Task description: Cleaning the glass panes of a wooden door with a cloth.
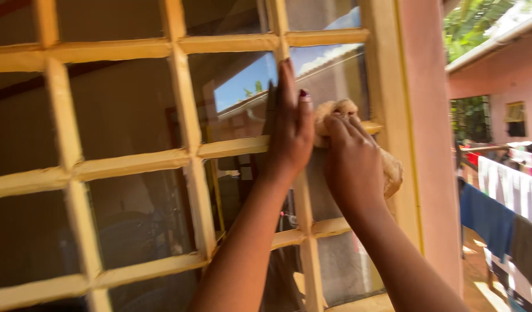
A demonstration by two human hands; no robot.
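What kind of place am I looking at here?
Probably the outside of a house, by a yard: a yellow-framed window set in a pink wall, laundry on a line, another pink building beyond.

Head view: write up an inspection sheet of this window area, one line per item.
Surface: window with a yellow wooden grid frame and glass panes that reflect sky and a roof.
Job's things: tan cloth bunched against the frame's right side, part of it hanging below the right hand.
Clutter: nothing seen on the frame.
Grippers: left hand flat, fingers up, pressed on the glass and crossbar; right hand closed on the cloth.
Cables: nothing seen.
Surroundings: pink wall right of the window; laundry on a line; a pink building with foliage behind it.
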